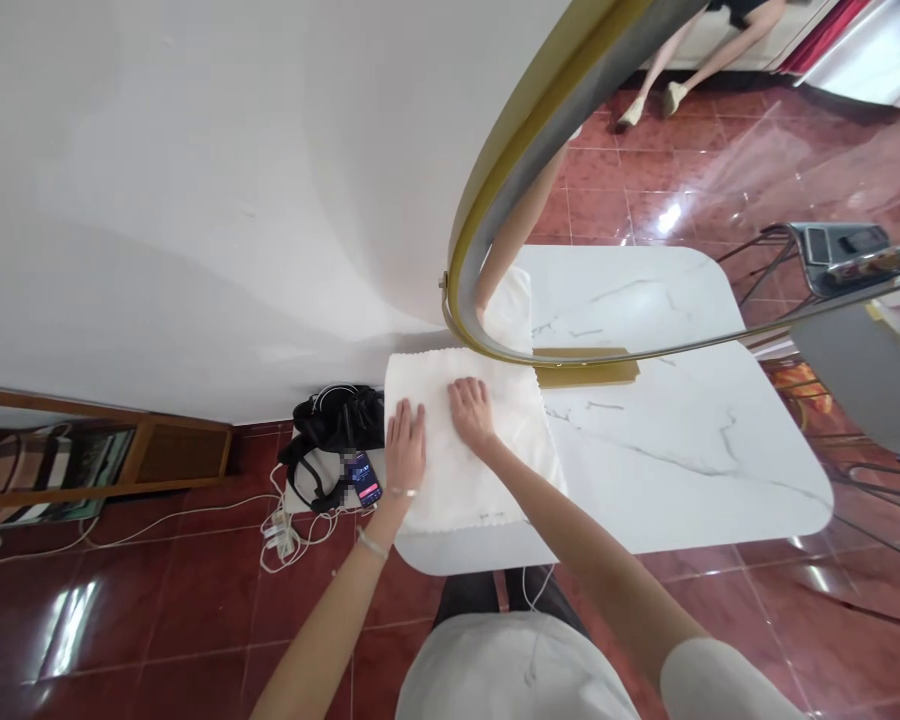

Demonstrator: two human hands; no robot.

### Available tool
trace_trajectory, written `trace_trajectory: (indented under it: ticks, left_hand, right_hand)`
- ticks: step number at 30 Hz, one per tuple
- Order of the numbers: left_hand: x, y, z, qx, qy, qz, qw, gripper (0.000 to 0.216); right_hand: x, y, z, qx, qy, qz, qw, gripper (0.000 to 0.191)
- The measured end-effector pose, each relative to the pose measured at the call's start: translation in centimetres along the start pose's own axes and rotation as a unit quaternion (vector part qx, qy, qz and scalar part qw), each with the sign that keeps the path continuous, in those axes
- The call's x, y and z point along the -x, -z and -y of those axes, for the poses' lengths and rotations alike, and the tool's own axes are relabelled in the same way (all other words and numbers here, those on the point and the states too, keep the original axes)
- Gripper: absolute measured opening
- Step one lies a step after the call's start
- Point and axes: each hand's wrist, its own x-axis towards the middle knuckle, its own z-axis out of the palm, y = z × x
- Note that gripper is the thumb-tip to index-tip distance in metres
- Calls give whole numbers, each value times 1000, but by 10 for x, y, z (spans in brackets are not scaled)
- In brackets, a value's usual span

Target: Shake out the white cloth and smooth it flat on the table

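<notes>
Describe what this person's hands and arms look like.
The left hand and right hand are ungloved. A thin, pale band circles the left wrist, a second band the forearm above it. A light grey sleeve covers the right upper arm.

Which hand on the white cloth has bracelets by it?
The left hand, near the edge of the white cloth: a bracelet circles its wrist and another band sits farther up. The right hand shows no bracelet.

A wooden cabinet [184, 452] stands left of a lit phone [366, 481]
</notes>
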Motion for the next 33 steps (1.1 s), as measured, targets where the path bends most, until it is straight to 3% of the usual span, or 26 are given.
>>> trace_trajectory:
  ticks: [4, 8, 13, 21, 25, 28, 33]
  left_hand:
    - [83, 8, -5, -17, 0, -32, 999, 61]
    - [120, 9, -16, -33, 20, -47, 998, 68]
    - [119, -2, -54, -31, 26, -22, 999, 63]
    - [81, -45, -176, 19, -61, 47, 997, 67]
    - [69, -58, -212, 29, -100, 54, 993, 67]
    - [69, -56, -205, 21, -99, 47, 994, 65]
    - [90, -36, -145, -21, -44, 16, 999, 61]
  right_hand:
    - [54, 8, 37, -23, 70, 16, 997, 34]
    - [120, 25, 53, -36, 134, 61, 989, 53]
    - [169, 54, 18, 2, 105, 103, 989, 55]
    - [226, 94, -86, 123, -22, 65, 990, 50]
    - [247, 102, -118, 153, -63, 41, 985, 48]
    - [244, 98, -111, 155, -71, 38, 985, 47]
    - [218, 74, -57, 112, -14, 42, 993, 51]
